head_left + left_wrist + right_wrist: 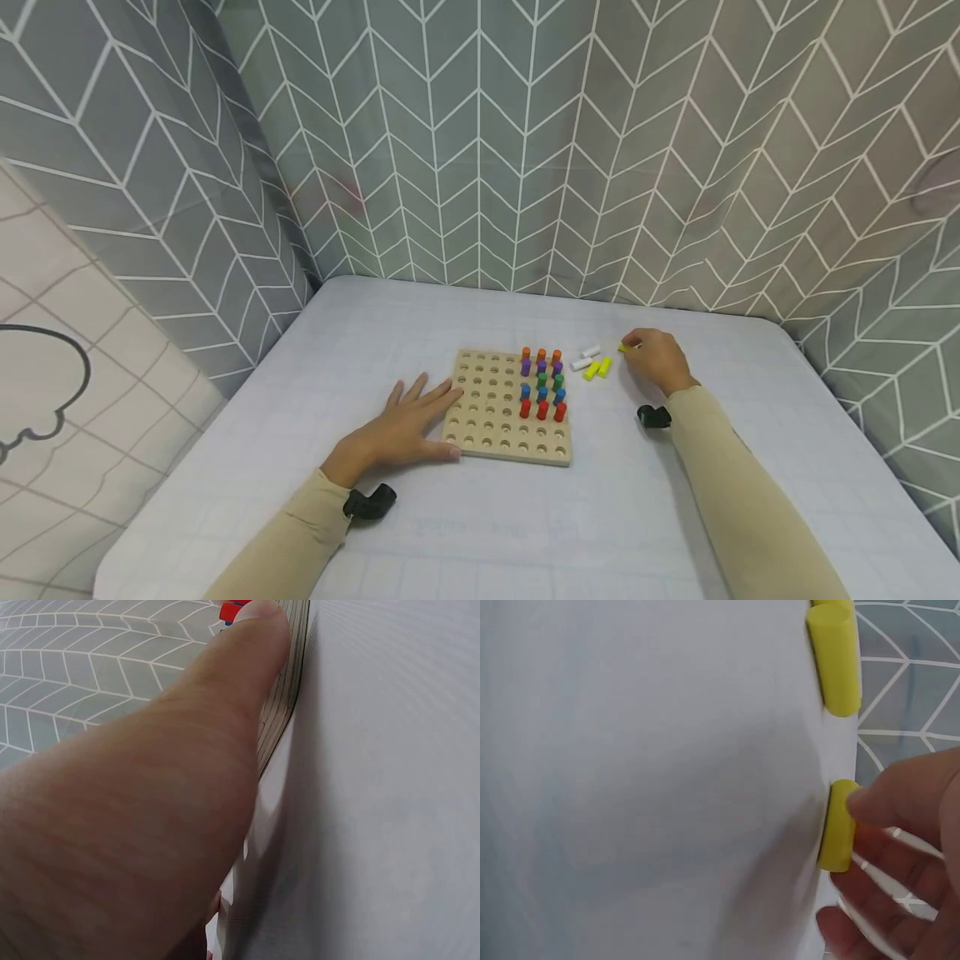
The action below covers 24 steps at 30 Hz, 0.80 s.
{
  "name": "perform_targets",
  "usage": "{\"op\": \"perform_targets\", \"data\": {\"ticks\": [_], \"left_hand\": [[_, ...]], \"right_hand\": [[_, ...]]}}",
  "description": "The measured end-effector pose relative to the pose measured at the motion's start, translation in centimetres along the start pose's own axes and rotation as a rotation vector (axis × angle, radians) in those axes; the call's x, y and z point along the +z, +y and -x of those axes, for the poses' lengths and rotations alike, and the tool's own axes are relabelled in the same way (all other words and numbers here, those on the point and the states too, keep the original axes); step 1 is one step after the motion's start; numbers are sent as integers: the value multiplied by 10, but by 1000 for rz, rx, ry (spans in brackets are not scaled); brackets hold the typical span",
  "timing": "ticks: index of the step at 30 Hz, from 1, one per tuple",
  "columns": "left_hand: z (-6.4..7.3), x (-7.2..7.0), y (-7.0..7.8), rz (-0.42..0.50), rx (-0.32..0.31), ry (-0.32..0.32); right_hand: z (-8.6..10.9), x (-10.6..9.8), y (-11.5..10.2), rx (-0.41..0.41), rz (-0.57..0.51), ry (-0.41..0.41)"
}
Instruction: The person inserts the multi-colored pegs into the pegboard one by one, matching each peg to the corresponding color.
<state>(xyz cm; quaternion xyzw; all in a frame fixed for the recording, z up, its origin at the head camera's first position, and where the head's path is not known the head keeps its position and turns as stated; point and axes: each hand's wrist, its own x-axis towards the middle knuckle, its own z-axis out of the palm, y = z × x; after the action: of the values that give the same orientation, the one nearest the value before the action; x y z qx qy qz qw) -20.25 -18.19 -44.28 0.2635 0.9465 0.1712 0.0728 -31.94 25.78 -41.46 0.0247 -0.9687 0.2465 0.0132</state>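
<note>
My left hand (408, 425) lies with fingers spread on the left edge of a wooden pegboard (487, 446), its thumb along the near edge. My right hand (660, 360) is to the right of the board, with thumb and fingers pinching a yellow peg (838, 826) at the table surface. Two more yellow pegs (603, 367) lie loose between that hand and the board, beside two white pegs (581, 364). Upright in the board's right columns stand orange pegs (542, 355), purple pegs (526, 367), green pegs (558, 382), blue pegs (542, 393) and red pegs (542, 410).
Everything sits on a table with a white cloth (480, 533). Grey patterned curtains (480, 150) hang behind and at the sides. In the pegboard's left columns the holes hold no pegs. A black wrist camera (369, 502) is on the left sleeve, another (654, 417) on the right.
</note>
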Motion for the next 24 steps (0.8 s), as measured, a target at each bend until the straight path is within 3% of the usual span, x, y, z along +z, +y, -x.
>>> {"op": "perform_targets", "data": {"ticks": [4, 12, 24], "left_hand": [[0, -1, 1, 4, 6, 2], [-3, 0, 0, -18, 9, 11], [0, 3, 2, -34, -11, 9]], "right_hand": [[2, 0, 0, 42, 15, -20], [8, 1, 4, 59, 3, 12], [36, 9, -6, 114, -386, 30]]}}
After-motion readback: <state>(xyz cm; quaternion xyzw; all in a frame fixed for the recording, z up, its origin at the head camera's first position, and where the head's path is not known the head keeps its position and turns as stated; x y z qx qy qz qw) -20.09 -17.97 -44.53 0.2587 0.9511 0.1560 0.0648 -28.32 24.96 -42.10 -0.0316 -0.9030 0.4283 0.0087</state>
